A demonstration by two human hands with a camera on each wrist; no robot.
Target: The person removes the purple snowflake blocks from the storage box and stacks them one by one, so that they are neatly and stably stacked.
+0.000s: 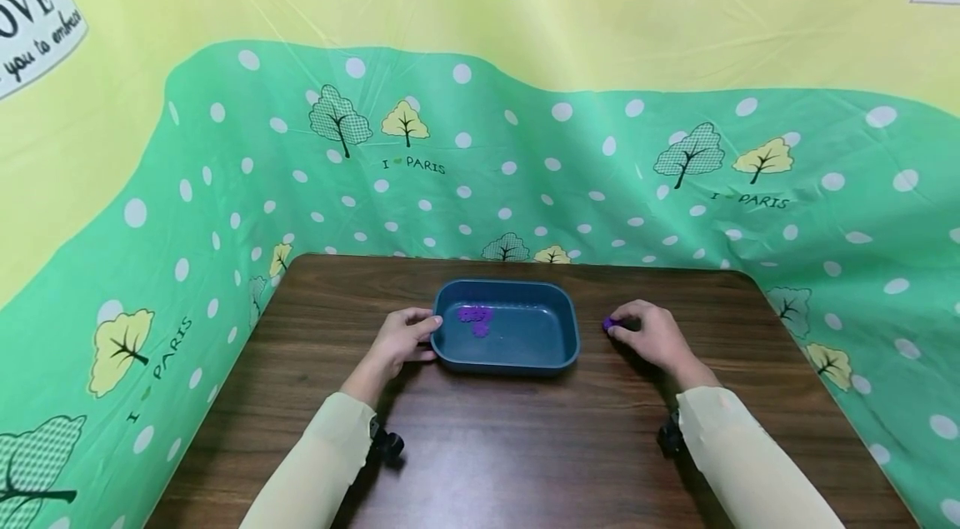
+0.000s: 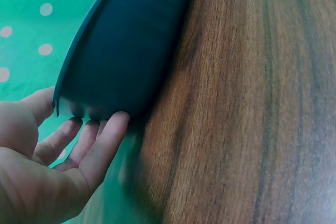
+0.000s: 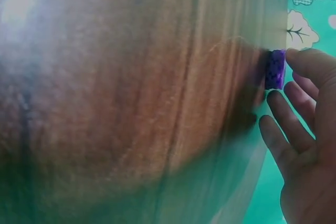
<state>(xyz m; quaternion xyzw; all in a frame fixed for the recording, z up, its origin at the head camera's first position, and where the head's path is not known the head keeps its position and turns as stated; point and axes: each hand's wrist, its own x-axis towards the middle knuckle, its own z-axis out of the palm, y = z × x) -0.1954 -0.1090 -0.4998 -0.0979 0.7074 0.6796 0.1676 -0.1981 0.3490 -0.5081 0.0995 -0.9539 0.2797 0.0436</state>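
Note:
A dark blue rectangular tray [image 1: 504, 365] sits on the table, with several small purple pieces [image 1: 476, 315] lying at its left inside. My left hand [image 1: 403, 337] grips the tray's left end, thumb over the rim and fingers against the outer wall [image 2: 115, 51]. To the right of the tray, my right hand [image 1: 651, 332] holds a small purple piece [image 3: 275, 70] with a bumpy edge between thumb and fingertips, low over the table. The other fingers [image 3: 283, 114] of that hand are spread, and the far side of the piece is hidden.
The dark wood-grain table [image 1: 480, 446] reaches to a green and yellow printed cloth [image 1: 510, 154] at the back and sides. A dark wrist device [image 1: 386, 444] sits at the left sleeve, and a similar wrist device [image 1: 670, 434] at the right one.

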